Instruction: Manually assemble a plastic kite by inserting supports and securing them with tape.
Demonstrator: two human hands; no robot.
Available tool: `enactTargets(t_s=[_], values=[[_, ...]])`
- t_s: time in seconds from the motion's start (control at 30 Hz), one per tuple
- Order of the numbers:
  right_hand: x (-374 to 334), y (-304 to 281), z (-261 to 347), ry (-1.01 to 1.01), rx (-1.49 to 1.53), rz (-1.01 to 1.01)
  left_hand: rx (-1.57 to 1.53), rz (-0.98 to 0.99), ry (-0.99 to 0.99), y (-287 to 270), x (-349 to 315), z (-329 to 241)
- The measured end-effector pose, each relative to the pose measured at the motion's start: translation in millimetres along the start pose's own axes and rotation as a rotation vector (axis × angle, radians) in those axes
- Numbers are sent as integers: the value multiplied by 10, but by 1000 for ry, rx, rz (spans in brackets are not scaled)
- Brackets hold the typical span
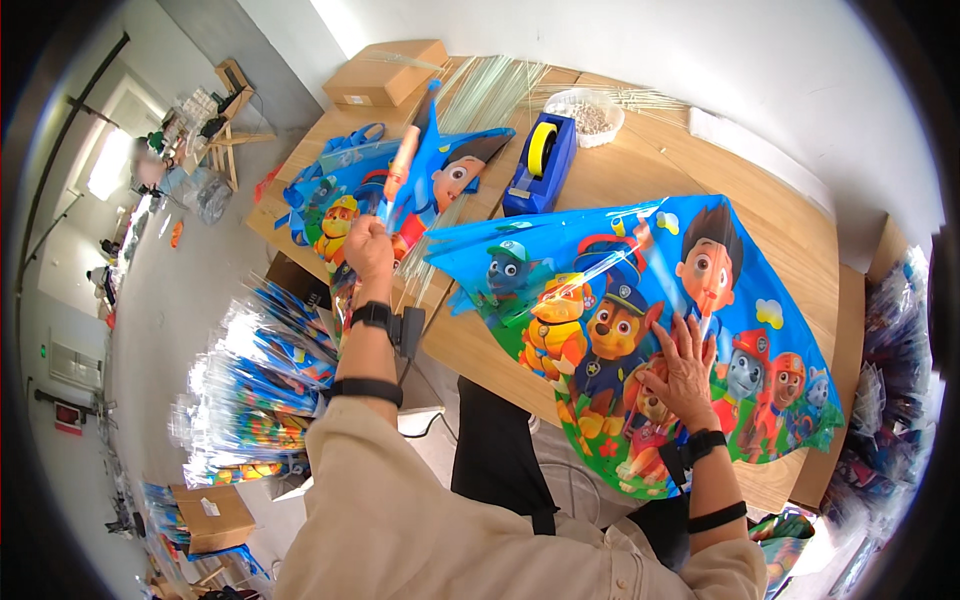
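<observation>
A blue triangular kite point(560, 260) printed with cartoon dogs and a child lies spread over the table and hangs past its near edge. On its lower middle my right hand point(680, 375) rests flat, fingers spread, holding nothing. A second, bunched kite point(340, 180) of the same print lies farther left. My left hand point(370, 248) is closed at this kite's near side; what its fingers grip is hidden. Just above that fist, a tan stick-like thing point(402, 165) slants upward; whether the hand holds it I cannot tell.
Behind the kites stand a blue tape dispenser point(541, 165) with yellow tape and a white basket point(592, 115) of small pale parts. Thin pale rods point(490, 95) lie beside a cardboard box point(385, 72). Plastic-wrapped kites point(255, 390) are heaped left of the wooden table point(790, 215).
</observation>
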State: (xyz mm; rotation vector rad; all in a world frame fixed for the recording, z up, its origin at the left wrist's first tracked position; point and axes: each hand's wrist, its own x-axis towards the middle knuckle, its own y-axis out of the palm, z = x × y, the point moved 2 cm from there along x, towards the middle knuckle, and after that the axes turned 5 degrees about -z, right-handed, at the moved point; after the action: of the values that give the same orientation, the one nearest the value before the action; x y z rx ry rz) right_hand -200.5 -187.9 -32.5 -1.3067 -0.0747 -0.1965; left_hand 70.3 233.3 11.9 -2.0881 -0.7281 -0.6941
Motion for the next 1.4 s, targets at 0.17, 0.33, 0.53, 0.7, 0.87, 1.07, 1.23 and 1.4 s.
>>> enactTargets(t_s=[0.17, 0.33, 0.53, 0.7, 0.87, 1.07, 1.23, 1.4], values=[[52, -98, -18, 40, 100, 31, -210, 64, 291, -903, -453, -820], [160, -249, 18, 320, 1117, -44, -436, 424, 338, -1588, -1651, -1948], [4, -826, 387, -28, 1651, -61, -680, 889, 626, -1733, -2181, -2678], [-298, -1301, 504, -168, 1581, -156, -883, 557, 473, -1640, -1871, -2926], [-510, -1560, 453, -293, 1548, -19, -701, 512, 612, -1322, -1580, -3257], [-667, -1664, 433, -343, 1419, -31, -824, 598, 688, -1249, -1678, -3378], [-728, -1531, 453, -458, 1612, -215, -846, 611, 744, -1237, -1777, -3347], [-726, -1457, 480, -441, 1535, -330, -789, 523, 793, -1289, -1881, -3333]])
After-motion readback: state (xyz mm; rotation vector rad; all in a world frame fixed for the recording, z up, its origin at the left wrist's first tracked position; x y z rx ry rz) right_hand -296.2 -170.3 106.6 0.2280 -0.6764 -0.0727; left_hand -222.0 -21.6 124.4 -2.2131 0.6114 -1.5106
